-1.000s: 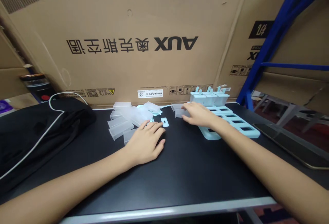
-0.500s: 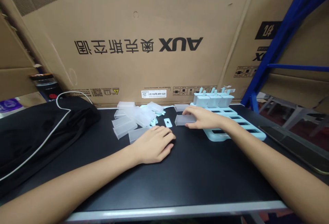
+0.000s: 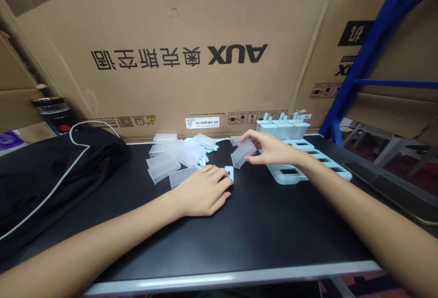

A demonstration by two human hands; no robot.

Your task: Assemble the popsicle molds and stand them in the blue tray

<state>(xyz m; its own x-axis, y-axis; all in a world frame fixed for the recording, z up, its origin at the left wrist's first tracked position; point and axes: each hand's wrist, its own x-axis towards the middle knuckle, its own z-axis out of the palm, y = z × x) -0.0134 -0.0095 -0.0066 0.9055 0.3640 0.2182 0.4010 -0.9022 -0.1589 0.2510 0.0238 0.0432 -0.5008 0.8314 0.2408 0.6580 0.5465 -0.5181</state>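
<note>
My right hand (image 3: 268,147) grips a translucent ice pop mould (image 3: 242,153) between thumb and fingers, tilted just above the table. My left hand (image 3: 205,191) lies low over the table with its fingers curled. Its fingertips are at a small light blue lid (image 3: 230,171), which they partly cover. Behind and left of that hand lies a loose pile of translucent moulds (image 3: 164,170), with light blue lid pieces (image 3: 202,161) among them. Another mould (image 3: 234,140) lies partly hidden behind my right hand. A light blue holder frame (image 3: 290,178) with slots stands beside my right wrist.
Several stick-topped moulds (image 3: 284,130) sit in the holder's back row. A black cloth (image 3: 61,170) with a white cable (image 3: 65,188) covers the left side. A large cardboard box (image 3: 178,92) stands behind the table. A dark flat phone-like object (image 3: 390,193) lies at right.
My right hand has lifted and turned the mould it holds. The small lid has slid towards me and right, against my left fingertips. The view has shifted slightly.
</note>
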